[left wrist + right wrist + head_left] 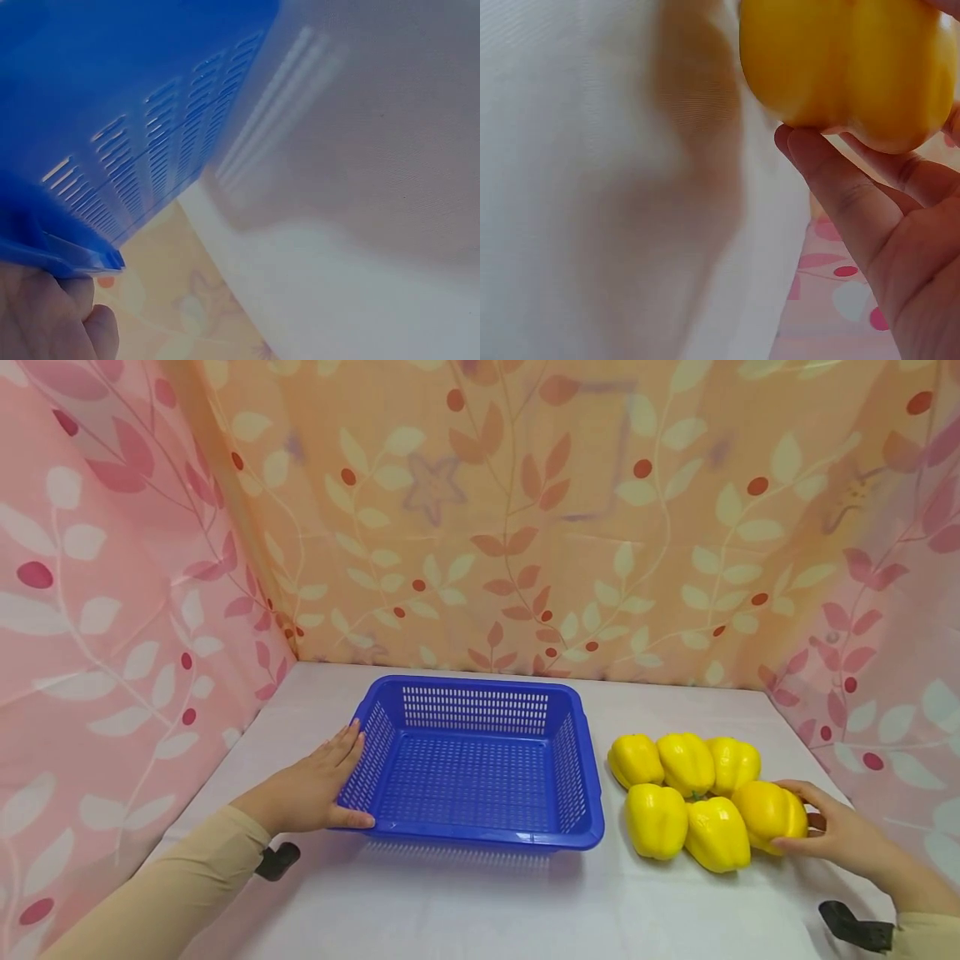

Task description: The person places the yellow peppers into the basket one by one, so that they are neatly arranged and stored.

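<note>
A blue plastic basket (465, 785) with slotted walls stands on the table, nothing inside it. At its left side, my left hand (318, 781) rests on the rim with fingers straight and the thumb on the front left corner. In the left wrist view, part of that hand (49, 319) lies against the basket's rim (67, 259). To the right of the basket, my right hand (832, 831) holds a yellow bell pepper (768, 814) between thumb and fingers. The right wrist view shows this pepper (847, 67) up close, with fingertips (810, 150) touching it.
Several more yellow bell peppers (686, 764) sit close together in two rows between the basket and my right hand. White cloth (465, 910) covers the table. Floral curtains hang behind (517, 527) and at both sides.
</note>
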### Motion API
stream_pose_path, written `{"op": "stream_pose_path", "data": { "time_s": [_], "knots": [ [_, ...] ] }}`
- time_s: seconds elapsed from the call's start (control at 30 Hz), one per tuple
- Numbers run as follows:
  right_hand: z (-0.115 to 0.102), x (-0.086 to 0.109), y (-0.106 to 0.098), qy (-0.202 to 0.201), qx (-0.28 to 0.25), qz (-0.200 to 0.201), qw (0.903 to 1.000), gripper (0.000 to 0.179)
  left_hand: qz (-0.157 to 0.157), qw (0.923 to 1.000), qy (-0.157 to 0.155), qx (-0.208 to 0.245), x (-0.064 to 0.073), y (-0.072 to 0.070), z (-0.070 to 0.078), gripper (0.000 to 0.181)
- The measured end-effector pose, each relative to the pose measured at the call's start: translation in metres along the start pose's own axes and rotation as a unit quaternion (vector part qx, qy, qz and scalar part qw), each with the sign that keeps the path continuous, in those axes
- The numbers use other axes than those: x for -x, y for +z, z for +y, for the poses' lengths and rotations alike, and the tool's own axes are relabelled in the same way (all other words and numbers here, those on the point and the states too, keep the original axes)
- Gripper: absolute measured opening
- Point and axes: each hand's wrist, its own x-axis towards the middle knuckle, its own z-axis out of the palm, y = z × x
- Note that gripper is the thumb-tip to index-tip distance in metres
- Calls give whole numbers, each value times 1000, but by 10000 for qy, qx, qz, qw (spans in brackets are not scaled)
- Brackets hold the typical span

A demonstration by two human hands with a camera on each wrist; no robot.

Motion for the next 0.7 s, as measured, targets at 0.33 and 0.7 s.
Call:
{"op": "stream_pose_path", "data": {
  "time_s": [0.33,0.7],
  "knots": [
    [-8,-2,-19,-628,-27,415,9972,70,125,9999,95,-26,0,2,-2,119],
    [-48,-16,-36,-1111,-261,302,9930,72,48,10000,48,25,1,1,0,120]
  ]
}}
